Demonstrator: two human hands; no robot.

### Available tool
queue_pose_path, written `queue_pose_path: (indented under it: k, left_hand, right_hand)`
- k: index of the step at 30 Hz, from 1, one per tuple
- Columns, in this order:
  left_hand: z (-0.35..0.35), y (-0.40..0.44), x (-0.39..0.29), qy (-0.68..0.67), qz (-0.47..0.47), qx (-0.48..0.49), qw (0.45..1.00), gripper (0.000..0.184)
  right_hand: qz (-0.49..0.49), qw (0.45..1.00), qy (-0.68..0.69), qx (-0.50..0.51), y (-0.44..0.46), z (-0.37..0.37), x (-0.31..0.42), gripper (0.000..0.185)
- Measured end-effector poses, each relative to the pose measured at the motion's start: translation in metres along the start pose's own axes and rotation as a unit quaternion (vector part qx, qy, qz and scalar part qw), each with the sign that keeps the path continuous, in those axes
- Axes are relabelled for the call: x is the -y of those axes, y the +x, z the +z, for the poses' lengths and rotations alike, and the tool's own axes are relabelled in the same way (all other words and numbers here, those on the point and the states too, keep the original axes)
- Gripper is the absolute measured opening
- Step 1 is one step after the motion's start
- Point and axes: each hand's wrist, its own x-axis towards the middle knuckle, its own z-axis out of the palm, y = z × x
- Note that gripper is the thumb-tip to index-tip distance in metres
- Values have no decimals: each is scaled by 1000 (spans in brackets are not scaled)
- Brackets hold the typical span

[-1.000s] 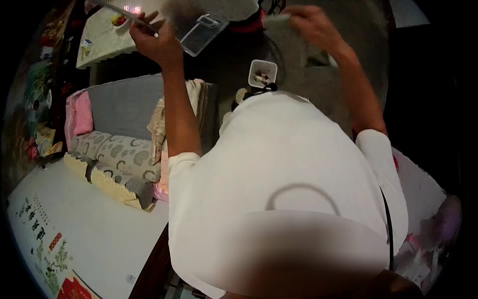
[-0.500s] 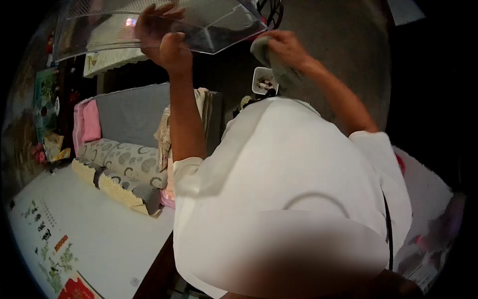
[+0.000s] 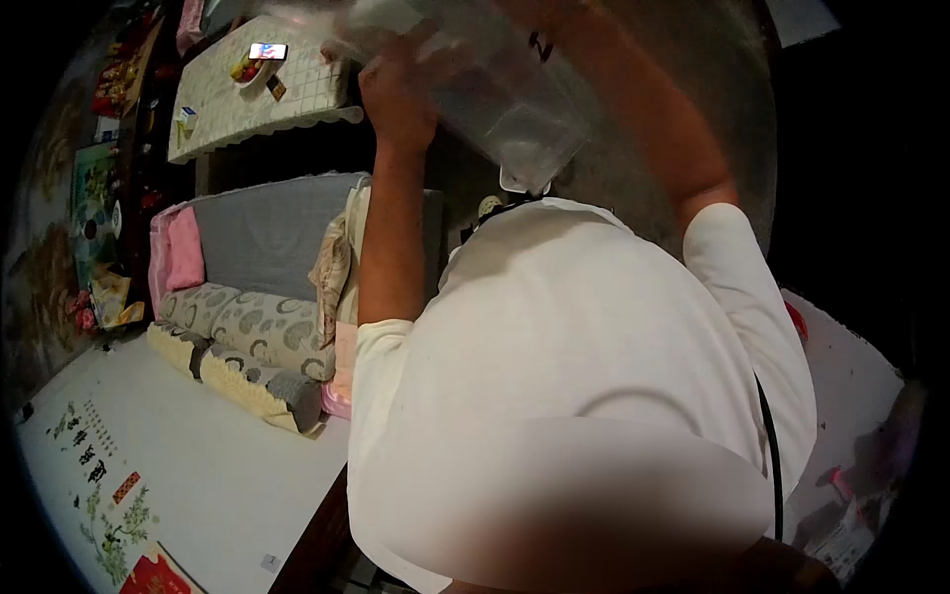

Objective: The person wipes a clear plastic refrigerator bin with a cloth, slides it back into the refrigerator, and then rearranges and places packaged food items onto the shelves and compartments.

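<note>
A clear plastic panel or box, blurred by motion, hangs tilted at the top centre. My left hand is closed on its left part, with the fingers partly smeared. At the upper edge my right hand is blurred beside the plastic, and its fingers cannot be made out. The green-grey cloth seen earlier does not show clearly. Below the plastic, a white tub is partly covered by it.
Left of the plastic is a table with a checked cloth, bearing a lit phone and a bowl of fruit. A grey sofa with patterned cushions stands beside my left arm.
The clear plastic has turned and swung right, over the tub. My left hand has moved right with it. My right hand has moved up to the frame's top edge, and the cloth is no longer distinct.
</note>
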Motion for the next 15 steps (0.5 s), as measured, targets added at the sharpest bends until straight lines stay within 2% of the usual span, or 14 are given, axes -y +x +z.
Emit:
queue_pose_path:
  k: [1,2,3,4,5,7,8,10,13,14,15]
  left_hand:
    - [-13,-2,17,94,30,25,995,45]
    - [-32,-1,37,138,34,4,990,45]
    - [-40,-7,46,162,36,-10,986,45]
    - [-48,-13,55,187,37,-25,981,45]
    - [-57,-15,58,204,32,-39,978,43]
    - [-62,-26,55,208,8,-47,977,41]
    - [-61,-31,49,206,-8,-50,977,39]
    - [-55,-37,37,200,-37,-44,978,36]
    - [-54,-38,38,189,-52,-26,980,32]
    - [-57,-39,47,187,-48,-16,981,31]
    - [-59,-38,60,186,-35,-8,982,29]
  right_hand:
    - [234,922,306,-9,-15,30,19,23]
    - [432,702,566,-16,-28,52,43,19]
    - [399,814,419,56,-48,53,53,28]
    - [346,893,258,126,-63,48,62,42]
    - [342,892,266,130,-66,47,76,42]
    - [108,976,134,132,-67,46,114,49]
    - [101,976,140,131,-72,43,129,49]
    - [101,961,110,231,-80,42,149,60]
    - [67,968,93,225,-63,48,142,60]
    - [25,976,41,213,-45,53,132,50]
    - [7,984,22,178,-27,63,111,49]
